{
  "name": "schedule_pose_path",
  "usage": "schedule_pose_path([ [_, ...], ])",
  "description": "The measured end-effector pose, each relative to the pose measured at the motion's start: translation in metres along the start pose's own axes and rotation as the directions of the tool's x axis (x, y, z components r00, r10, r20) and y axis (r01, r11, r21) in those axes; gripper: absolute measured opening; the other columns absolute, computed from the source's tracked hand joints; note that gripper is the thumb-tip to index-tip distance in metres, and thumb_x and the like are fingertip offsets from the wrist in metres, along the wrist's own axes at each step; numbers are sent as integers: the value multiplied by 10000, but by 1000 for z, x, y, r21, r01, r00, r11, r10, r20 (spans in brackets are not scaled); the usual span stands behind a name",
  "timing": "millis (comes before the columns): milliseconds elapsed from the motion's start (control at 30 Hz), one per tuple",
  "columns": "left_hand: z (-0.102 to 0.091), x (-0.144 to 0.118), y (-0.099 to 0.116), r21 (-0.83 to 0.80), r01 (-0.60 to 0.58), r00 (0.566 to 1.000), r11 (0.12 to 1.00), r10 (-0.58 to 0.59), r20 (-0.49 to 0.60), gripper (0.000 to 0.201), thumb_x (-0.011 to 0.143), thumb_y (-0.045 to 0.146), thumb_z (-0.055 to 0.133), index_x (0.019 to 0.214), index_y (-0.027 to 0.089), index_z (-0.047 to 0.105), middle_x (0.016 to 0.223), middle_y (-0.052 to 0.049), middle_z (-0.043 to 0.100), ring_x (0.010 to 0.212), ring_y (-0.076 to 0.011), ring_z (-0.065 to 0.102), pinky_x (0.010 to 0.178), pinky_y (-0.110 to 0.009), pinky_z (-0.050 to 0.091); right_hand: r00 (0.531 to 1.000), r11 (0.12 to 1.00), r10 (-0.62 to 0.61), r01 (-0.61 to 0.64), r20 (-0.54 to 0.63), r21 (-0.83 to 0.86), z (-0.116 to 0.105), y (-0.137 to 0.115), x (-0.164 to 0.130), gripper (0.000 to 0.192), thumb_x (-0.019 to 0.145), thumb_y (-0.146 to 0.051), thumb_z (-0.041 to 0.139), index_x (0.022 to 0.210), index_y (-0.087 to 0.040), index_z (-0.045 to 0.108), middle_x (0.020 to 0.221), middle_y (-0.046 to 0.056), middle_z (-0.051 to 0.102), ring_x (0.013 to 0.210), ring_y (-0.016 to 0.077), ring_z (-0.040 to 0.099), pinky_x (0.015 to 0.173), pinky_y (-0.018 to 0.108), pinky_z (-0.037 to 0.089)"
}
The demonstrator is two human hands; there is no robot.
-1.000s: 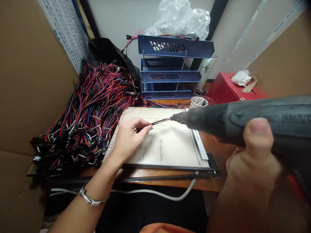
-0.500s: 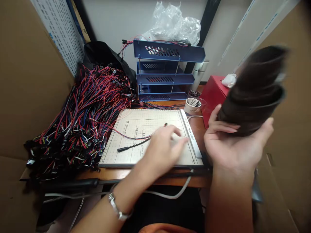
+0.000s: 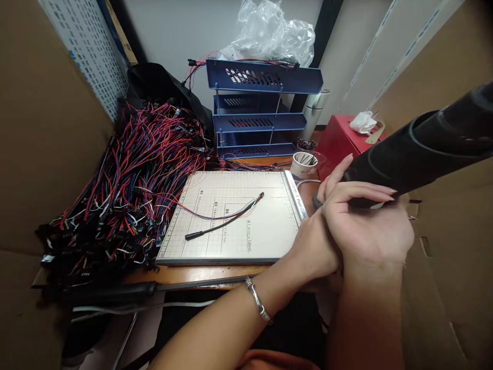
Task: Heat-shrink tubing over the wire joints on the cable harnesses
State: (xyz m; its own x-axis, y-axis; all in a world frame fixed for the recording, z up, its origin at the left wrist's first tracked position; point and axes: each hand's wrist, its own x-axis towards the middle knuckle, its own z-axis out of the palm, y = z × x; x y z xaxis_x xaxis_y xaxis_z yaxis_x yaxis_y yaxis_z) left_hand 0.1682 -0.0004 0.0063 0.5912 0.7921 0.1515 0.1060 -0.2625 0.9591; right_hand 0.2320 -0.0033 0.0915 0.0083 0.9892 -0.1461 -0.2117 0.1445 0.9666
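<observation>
Right hand (image 3: 373,231) palm up, fingers curled round a big black cylindrical tool (image 3: 412,151). Left hand (image 3: 319,244) beside it, fingers hidden, grip can't be told. Slim black-sleeved cable (image 3: 225,224), earlier pinched at the nozzle, now lies loose on the cream gridded paper-cutter board (image 3: 269,236); contact step seems paused or done.

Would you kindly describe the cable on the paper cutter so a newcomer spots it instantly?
Find the grid-printed paper cutter in front of the blue tray rack. On it lies a cable with a thick black plug at lower left. Unlike the tangled wire heap alongside, its black length lies singly.
</observation>
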Motion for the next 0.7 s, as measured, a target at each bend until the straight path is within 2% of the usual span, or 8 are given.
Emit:
schedule_pose_path([
  [67, -19, -15, 4, 124, -12, 1000, 992, 15, -22, 292, 940, 330, 705, 1223, 257, 684, 1155, -76, 790, 1076, -304, 735, 908, -402, 598, 999, 995, -9, 5, -39, -99, 7, -6, 5, 831, 641, 209, 722, 1320, -270, 687, 1443, 31, 615, 675, 23, 658, 621, 92, 647],
  [133, -45, -34, 6, 357, 50, 987, 933, 7, -158, 257, 915, 363, 761, 1130, 234, 703, 1058, -67, 791, 998, -294, 723, 897, -409, 581, 995, 955, -71, 46, -75, -291, 15, -12, 10, 840, 606, 180, 763, 1328, -243, 692, 1379, 56, 649, 614, 34, 620, 542, 131, 641],
  [233, -82, -55, 1, 710, 258, 905, 655, 94, -415, 234, 941, 310, 751, 1144, 204, 707, 1157, -95, 770, 1065, -307, 675, 961, -451, 530, 976, 900, -205, 157, -79, -407, 24, -20, 16, 863, 573, 188, 758, 1322, -237, 700, 1379, 67, 650, 702, 60, 673, 573, 126, 641],
  [333, -103, -60, -9, 758, 378, 868, 532, 82, -490, 228, 901, 242, 776, 1113, 167, 738, 1165, -160, 765, 1052, -381, 641, 876, -510, 500, 973, 927, -217, 179, -82, -330, 26, -25, 22, 985, 578, 239, 705, 1438, -233, 612, 1448, 77, 626, 827, 48, 745, 686, 56, 615],
  [433, -108, -56, -18, 771, 396, 863, 499, 85, -498, 60, 925, 192, 718, 938, 185, 776, 1055, -157, 791, 979, -375, 637, 808, -493, 464, 979, 952, -180, 150, -93, -266, 25, -27, 27, 1038, 577, 261, 676, 1490, -215, 548, 1477, 102, 613, 884, 82, 784, 670, 64, 615],
  [600, -116, -64, -19, 776, 321, 877, 544, 138, -459, 173, 966, 201, 679, 879, 256, 818, 974, -52, 839, 887, -296, 684, 778, -436, 458, 992, 997, -71, 73, -107, 17, 28, -36, 28, 969, 616, 282, 655, 1458, -186, 560, 1533, 125, 574, 1063, 161, 778, 748, 163, 656],
  [667, -123, -74, -15, 755, 275, 868, 595, 183, -461, 146, 974, 239, 692, 967, 268, 835, 965, -29, 846, 861, -259, 711, 779, -407, 487, 994, 996, -81, 77, -76, -54, 28, -44, 26, 925, 691, 209, 701, 1496, -208, 521, 1485, 109, 622, 1005, 130, 779, 728, 152, 636],
  [700, -126, -79, -13, 737, 242, 857, 631, 218, -468, 144, 975, 249, 697, 990, 263, 840, 944, -24, 847, 837, -241, 722, 771, -389, 500, 993, 977, -100, 85, -66, -195, 26, -48, 24, 882, 756, 119, 740, 1527, -223, 484, 1429, 99, 664, 930, 116, 777, 679, 150, 623],
])
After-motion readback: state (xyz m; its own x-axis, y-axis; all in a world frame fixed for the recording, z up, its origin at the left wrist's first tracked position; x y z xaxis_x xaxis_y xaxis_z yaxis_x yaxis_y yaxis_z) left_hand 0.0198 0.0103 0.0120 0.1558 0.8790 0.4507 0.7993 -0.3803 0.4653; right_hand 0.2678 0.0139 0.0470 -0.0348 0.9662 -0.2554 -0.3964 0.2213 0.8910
